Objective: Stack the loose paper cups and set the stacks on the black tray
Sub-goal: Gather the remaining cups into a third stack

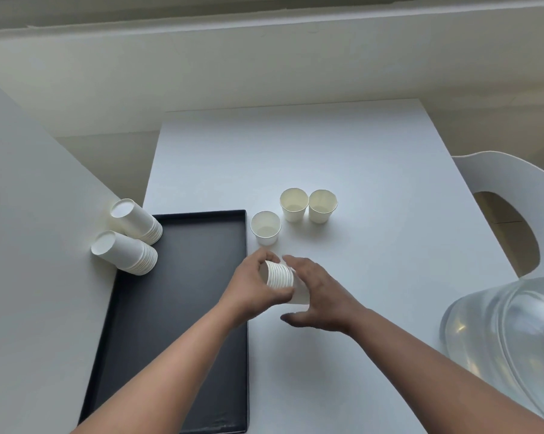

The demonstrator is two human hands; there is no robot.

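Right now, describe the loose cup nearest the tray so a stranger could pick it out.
Find the black tray on the white table. Just past its far right corner stands a single upright paper cup. Unlike the two cups touching side by side farther back, it stands alone, nearest the hands.

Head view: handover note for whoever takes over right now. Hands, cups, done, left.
Left hand: grips the rim end of a tilted cup stack, beside the tray's right edge.
Right hand: fingers on the stack's base end, thumb spread; grip unclear.
Done: two stacks, rims down, at the far left corner of the tray, leaning against the panel on the left.
Left: three loose cups stand upright on the table beyond the hands. Add them to the held stack, then set it on the tray.
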